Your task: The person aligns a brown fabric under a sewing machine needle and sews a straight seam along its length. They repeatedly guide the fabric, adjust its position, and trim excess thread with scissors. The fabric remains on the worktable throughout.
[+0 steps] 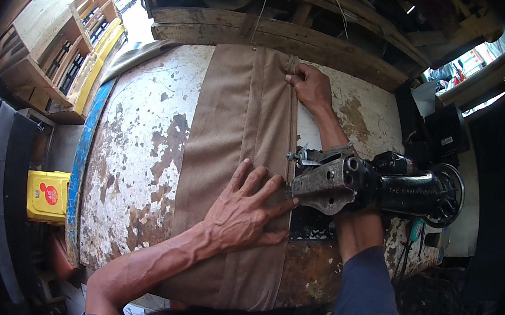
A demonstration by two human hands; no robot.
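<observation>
A long piece of brown cloth (217, 111) with a lengthwise seam runs from the far side of the worktable toward me. My left hand (247, 208) lies flat on it with fingers spread, the index fingertip close to the needle area of a black sewing machine (398, 187). Reaching under the machine's arm, my right forearm leads to my right hand (311, 87) at the far end. Thumb and fingers there pinch the cloth's right edge. The machine's head hides part of that forearm and the needle.
The worktable (126, 139) has peeling white paint and a blue left edge (86, 166). Wooden planks (258, 30) stand along its far side. At left are a wooden compartment shelf (63, 42) and a yellow container (39, 198). Dark boxes (446, 130) sit behind the machine.
</observation>
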